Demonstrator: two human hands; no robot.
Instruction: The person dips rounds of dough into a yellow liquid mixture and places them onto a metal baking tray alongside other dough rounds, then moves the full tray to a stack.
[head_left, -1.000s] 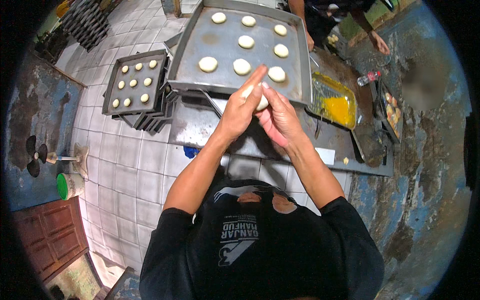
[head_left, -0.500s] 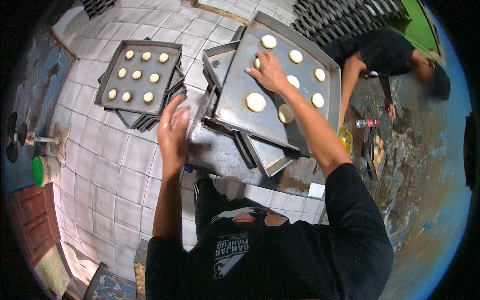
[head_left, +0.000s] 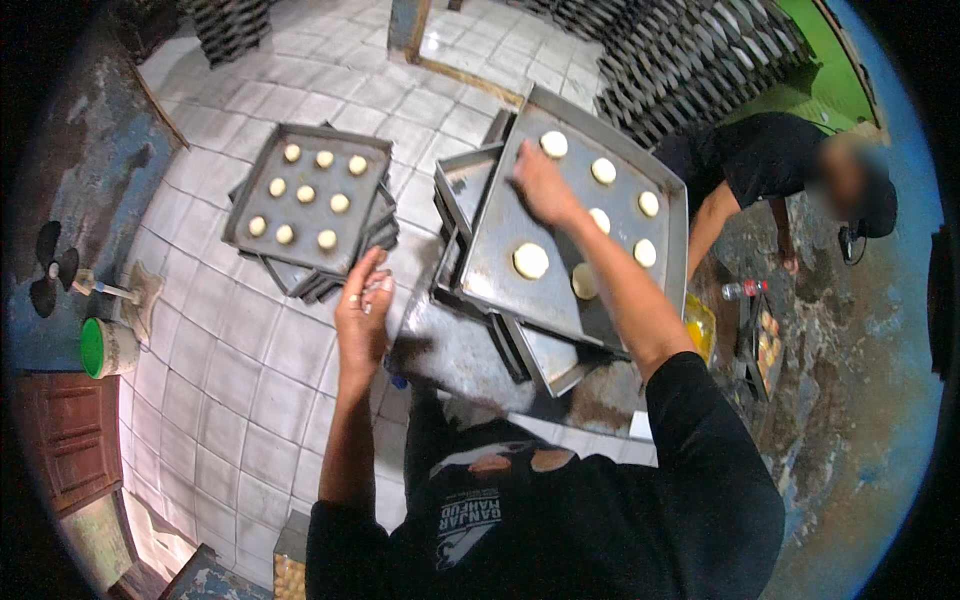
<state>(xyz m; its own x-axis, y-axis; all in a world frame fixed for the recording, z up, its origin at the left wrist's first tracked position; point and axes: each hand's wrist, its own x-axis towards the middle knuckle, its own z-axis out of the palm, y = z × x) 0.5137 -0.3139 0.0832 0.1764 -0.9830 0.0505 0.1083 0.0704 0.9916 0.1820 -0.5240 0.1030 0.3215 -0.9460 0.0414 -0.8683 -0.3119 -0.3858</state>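
Observation:
A large metal tray [head_left: 500, 290] tops a stack on the table, with several pale dough balls [head_left: 531, 260] spaced across it. My right hand [head_left: 547, 190] presses low over the tray's left part, fingers curled down and slightly blurred. It covers the place of one dough ball, so what lies under it is hidden. Off the tray's left side, my left hand [head_left: 365, 305] hangs in the air, fingers loosely bent and holding nothing. Beyond it, a smaller-looking tray [head_left: 300, 250] carries rows of smaller dough balls [head_left: 307, 194] on another stack.
A co-worker in black [head_left: 770, 155] leans in at the right. A bottle [head_left: 742, 290], a yellow container [head_left: 700, 328] and a tray of small pieces [head_left: 765, 355] sit there. More trays [head_left: 700, 60] are piled behind. A fan [head_left: 54, 270] and a green-rimmed bucket [head_left: 108, 348] stand left.
My right hand's fingers have gone from stretched out to curled down over the tray. The left hand stays raised beside it. The whole view has shifted, so the trays appear lower.

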